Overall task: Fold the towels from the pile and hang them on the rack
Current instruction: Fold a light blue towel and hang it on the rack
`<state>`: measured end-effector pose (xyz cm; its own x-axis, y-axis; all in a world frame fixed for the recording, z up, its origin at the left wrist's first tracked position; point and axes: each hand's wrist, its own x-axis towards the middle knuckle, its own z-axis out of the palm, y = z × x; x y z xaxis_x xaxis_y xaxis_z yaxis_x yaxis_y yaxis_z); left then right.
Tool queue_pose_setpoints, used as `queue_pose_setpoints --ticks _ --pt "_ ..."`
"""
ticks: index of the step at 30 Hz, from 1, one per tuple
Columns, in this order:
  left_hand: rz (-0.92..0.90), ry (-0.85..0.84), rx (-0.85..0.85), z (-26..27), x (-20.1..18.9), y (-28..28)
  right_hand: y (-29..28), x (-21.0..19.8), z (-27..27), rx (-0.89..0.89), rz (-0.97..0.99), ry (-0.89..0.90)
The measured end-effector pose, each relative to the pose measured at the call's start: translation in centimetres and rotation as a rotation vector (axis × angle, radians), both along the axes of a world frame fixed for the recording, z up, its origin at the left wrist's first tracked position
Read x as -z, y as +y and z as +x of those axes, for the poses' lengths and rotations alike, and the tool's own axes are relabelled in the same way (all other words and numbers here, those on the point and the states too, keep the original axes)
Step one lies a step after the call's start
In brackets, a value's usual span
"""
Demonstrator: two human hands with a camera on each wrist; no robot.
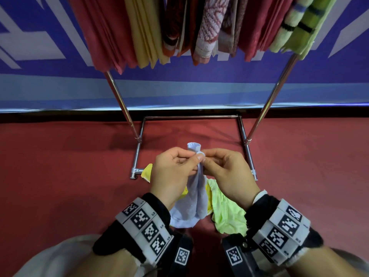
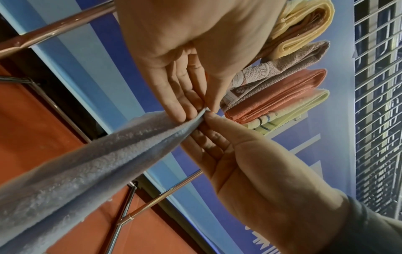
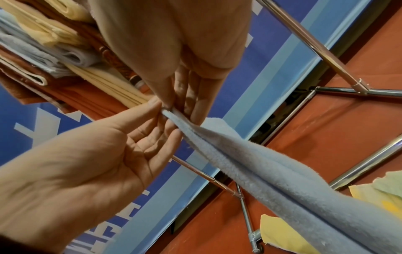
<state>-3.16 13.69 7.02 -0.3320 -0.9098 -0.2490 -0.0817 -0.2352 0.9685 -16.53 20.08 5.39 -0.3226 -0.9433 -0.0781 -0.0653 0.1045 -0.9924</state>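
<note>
Both hands are up in front of the rack [image 1: 272, 100], close together, fingertips nearly touching. The left hand [image 1: 171, 168] pinches the top edge of a pale blue towel [image 1: 196, 196] between thumb and fingertips, and the right hand [image 1: 227, 170] pinches the same bunched edge just beside it. In the wrist views the other fingers on both hands lie fairly straight alongside the cloth. A small loop of the towel pokes up above the pinch. The rest hangs down in a long narrow fold between the wrists, and its lower end lies on the pile below. That pile sits on the red-covered bench [image 1: 60, 186], inside the rack's chrome base: a yellow towel [image 1: 146, 172] peeks out on the left and a crumpled light green towel [image 1: 225, 212] lies on the right. Up top, the rack's bar is packed with folded towels: dark red ones [image 1: 103, 37], a yellow one [image 1: 147, 37], a red-and-white patterned one [image 1: 209, 31] and a green striped one [image 1: 303, 27] at the right end.
</note>
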Motion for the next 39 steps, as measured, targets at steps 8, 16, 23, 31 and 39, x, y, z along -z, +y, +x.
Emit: queue_pose_setpoints --ticks 8,16,23,31,39 --pt "-0.011 -0.002 0.014 0.0 0.3 -0.1 0.2 -0.2 0.1 -0.018 -0.023 0.097" --pt "-0.010 0.014 0.024 -0.2 -0.3 0.3 0.6 -0.5 -0.1 -0.041 -0.091 0.183" --pt "-0.106 -0.016 0.042 0.5 -1.8 -1.0 0.6 -1.1 -0.7 -0.019 -0.124 0.177" --pt "-0.304 -0.215 0.238 2.1 -1.6 -2.7 1.2 -2.5 -1.4 -0.095 -0.149 -0.095" --pt "-0.271 -0.429 0.361 2.5 0.0 -3.0 1.1 -3.4 -2.4 0.058 -0.185 -0.314"
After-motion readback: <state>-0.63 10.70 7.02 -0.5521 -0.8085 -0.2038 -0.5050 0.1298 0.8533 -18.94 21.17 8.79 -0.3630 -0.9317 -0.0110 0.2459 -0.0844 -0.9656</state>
